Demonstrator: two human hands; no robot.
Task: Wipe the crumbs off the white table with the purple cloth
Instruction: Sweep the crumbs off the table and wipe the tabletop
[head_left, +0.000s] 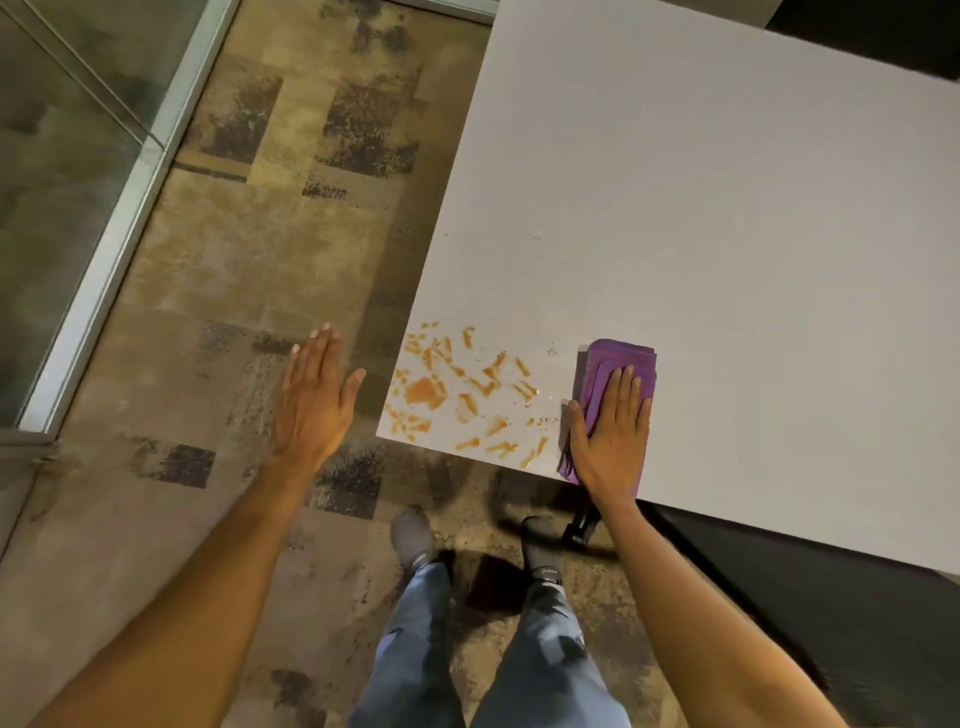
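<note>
While crumbs (457, 397) lie leftward, right hand (613, 431) presses purple cloth (621, 358).

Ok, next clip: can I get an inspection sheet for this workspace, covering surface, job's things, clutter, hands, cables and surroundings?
Surface: white table, mostly bare, soiled at its near left corner.
Job's things: orange crumbs scattered over that corner, left of the cloth; purple cloth folded, lying flat at the near edge.
Clutter: nothing seen.
Hands: right hand presses flat on the cloth, fingers straight; left hand open, off the table over the floor, holding nothing.
Cables: nothing seen.
Surroundings: patterned carpet; glass partition at the left; the person's feet by the table's near edge.
</note>
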